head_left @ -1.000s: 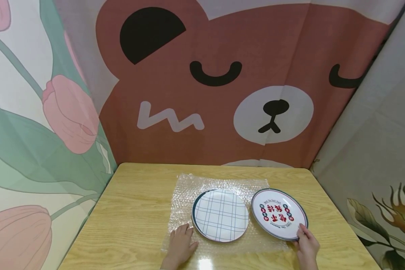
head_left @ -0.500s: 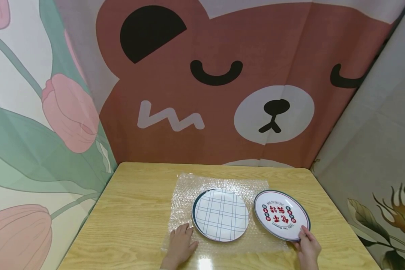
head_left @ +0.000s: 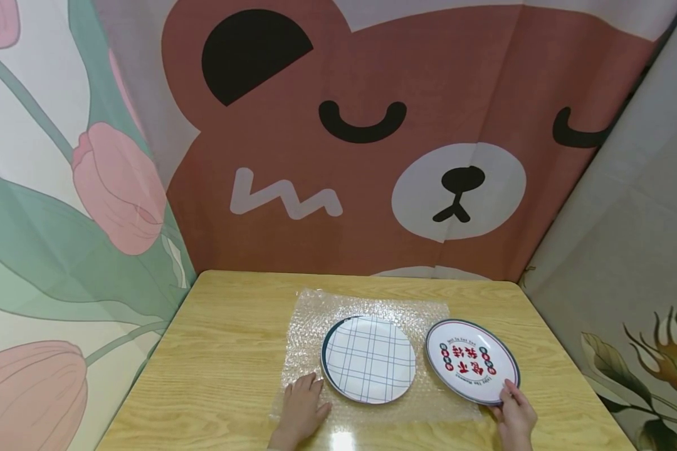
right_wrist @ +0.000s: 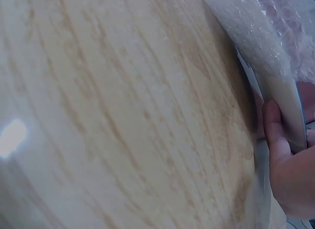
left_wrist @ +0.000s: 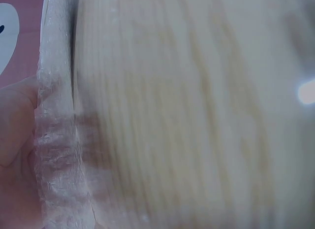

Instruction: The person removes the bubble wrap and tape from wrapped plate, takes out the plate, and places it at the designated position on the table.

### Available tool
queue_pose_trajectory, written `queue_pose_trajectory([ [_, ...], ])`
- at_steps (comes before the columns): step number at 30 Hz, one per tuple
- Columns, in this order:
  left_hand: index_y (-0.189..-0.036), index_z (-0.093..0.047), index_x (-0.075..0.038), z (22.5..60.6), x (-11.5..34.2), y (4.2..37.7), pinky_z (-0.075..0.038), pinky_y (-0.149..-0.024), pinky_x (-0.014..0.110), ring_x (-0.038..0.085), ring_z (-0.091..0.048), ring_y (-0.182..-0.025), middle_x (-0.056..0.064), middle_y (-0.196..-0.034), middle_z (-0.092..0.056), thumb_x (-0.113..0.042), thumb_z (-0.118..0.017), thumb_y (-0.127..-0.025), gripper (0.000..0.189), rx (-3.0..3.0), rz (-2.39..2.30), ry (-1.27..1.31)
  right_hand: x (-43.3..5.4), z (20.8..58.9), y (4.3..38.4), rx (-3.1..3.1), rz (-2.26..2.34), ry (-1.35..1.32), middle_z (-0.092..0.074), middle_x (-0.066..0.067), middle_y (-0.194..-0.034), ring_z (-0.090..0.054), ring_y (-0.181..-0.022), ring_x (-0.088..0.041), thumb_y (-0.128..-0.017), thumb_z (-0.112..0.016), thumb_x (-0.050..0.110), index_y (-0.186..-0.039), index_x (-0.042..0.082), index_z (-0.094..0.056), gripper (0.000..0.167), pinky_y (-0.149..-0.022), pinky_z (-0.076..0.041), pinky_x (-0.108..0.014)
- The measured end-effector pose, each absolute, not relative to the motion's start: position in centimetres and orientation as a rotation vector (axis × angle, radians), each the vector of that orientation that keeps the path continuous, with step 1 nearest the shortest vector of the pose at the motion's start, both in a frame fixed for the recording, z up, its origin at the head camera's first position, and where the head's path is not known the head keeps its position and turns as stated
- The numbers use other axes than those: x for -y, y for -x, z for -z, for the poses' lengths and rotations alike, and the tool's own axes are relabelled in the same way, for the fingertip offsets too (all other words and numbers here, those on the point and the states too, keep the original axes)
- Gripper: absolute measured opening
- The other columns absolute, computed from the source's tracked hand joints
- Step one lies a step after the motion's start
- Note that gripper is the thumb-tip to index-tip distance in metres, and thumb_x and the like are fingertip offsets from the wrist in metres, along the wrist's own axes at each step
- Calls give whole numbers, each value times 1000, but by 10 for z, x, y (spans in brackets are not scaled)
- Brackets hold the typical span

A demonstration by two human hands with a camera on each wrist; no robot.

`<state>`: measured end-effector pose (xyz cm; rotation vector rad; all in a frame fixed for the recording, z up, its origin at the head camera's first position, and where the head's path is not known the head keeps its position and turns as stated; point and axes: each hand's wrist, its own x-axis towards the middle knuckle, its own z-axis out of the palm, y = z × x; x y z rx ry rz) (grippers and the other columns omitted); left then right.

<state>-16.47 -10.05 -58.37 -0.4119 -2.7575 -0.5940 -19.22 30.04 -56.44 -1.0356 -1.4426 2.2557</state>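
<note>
My right hand (head_left: 516,414) pinches the near right rim of a round white plate (head_left: 472,363) with red characters and a dark blue edge. The thumb lies on top of the rim; in the right wrist view fingers (right_wrist: 273,123) reach under the plate (right_wrist: 290,108). To its left, a white plate with a blue check pattern (head_left: 368,360) lies on a sheet of bubble wrap (head_left: 307,326). A dark rim shows along its left side. My left hand (head_left: 301,404) rests with loosely spread fingers on the wrap's near left corner, beside the checked plate.
Everything lies on a light wooden table (head_left: 231,344). A bear-print curtain (head_left: 372,207) hangs behind the far table edge, with floral curtains on the left and right sides. The lettered plate overlaps the wrap's right edge in the head view.
The lettered plate has shifted slightly right and toward me in my right hand, widening the gap to the checked plate. My left hand has stayed in place.
</note>
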Motion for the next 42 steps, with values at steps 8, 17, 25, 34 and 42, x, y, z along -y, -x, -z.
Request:
queue_pose_trajectory([
  [8,-108,-59,-1,574,99,163,-34,-87,56,33,-45,-109,18,-115,-52,-34,-64,-76,46,2868,557,377,-302,568,192,1446,-2250,1035,-52,22,-68,-52,-64,8,-89,-45,2,-69,35,-58,41,-61,-51,-18],
  [17,-106,-59,0,575,99,163,-35,-84,57,34,-46,-105,18,-113,-52,-33,-65,-75,46,2854,543,388,-301,567,193,1398,-2271,1026,-55,21,-65,-54,-62,6,-89,-44,-1,-66,35,-59,46,-57,-51,-19],
  [25,-107,-59,-1,574,99,163,-35,-85,56,34,-45,-107,18,-114,-52,-32,-65,-76,45,2865,548,385,-301,567,194,1401,-2278,1027,-55,22,-66,-54,-64,8,-89,-44,0,-76,33,-60,38,-60,-51,-18],
  [34,-107,-59,-1,577,99,164,-35,-85,55,32,-44,-108,17,-114,-52,-33,-64,-76,45,2871,518,387,-301,571,194,1324,-2319,937,-54,21,-69,-53,-67,8,-88,-43,-2,-64,32,-62,46,-59,-51,-20],
  [42,-106,-59,-1,578,99,165,-35,-84,55,33,-45,-106,18,-113,-52,-34,-64,-75,45,2860,514,396,-301,572,198,1412,-2241,1056,-48,7,-101,-50,-68,12,-90,-46,7,-98,30,-57,27,-65,-49,-17],
])
